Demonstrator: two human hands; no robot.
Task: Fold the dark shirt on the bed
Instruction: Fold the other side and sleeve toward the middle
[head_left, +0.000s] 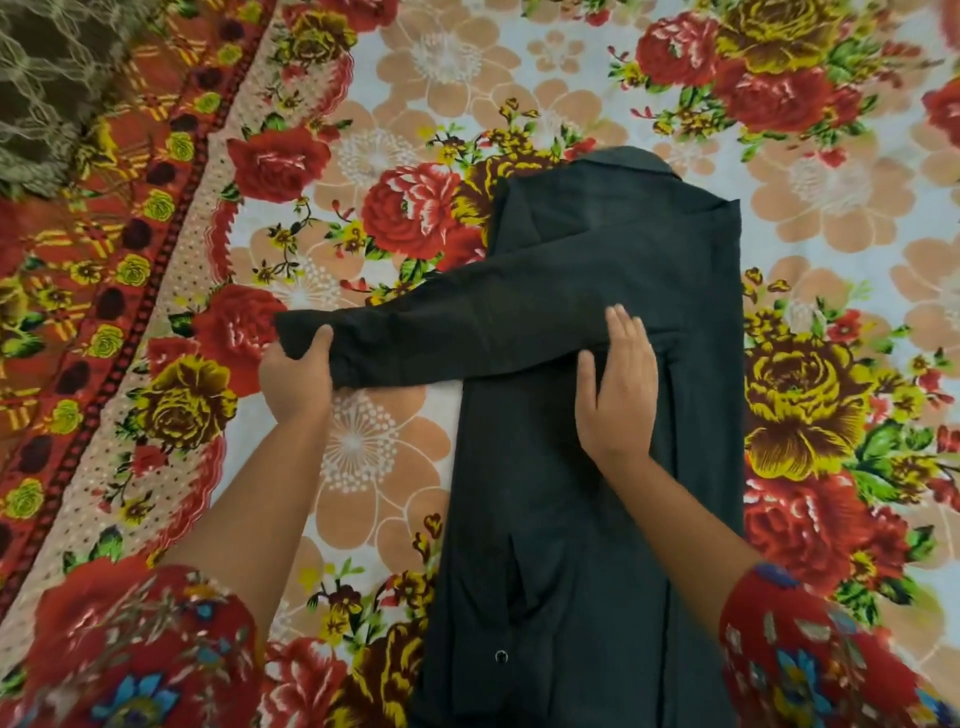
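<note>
The left hand (296, 382) is gripping the sleeve (441, 338) by its end, fingers hidden underneath; the right hand (618, 400) is lying flat on the dark shirt (571, 545), whose hem is cut off.

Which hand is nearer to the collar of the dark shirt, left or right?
Right. The right hand presses flat on the dark shirt, directly below the collar in the picture. The left hand grips the sleeve end, out to the side, farther away.

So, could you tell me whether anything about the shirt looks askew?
One sleeve juts sideways off the dark shirt onto the floral bedsheet, its cuff gripped by the left hand; the right hand presses flat on the shirt. Nothing else stands out.
</note>
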